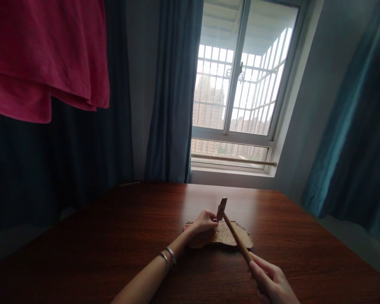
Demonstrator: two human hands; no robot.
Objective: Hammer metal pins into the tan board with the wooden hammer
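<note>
My right hand (pixel 270 278) is closed around the lower end of a hammer's wooden handle. The hammer (pixel 237 237) slants up and to the left, and its dark metal head is raised close above my left fingertips. My left hand (pixel 205 221) is over the left part of a tan board dotted with small dark holes or spots (pixel 229 235). Its thumb and fingers are pinched together; what they hold, if anything, is too small to make out. The board has a wavy edge and lies flat on the table.
The dark reddish wooden table (pixel 139 236) spreads around the board. Behind it is a barred window (pixel 234 84) with a rod along its sill. Blue curtains (pixel 174 93) hang at both sides, and a pink cloth (pixel 47 59) hangs at upper left.
</note>
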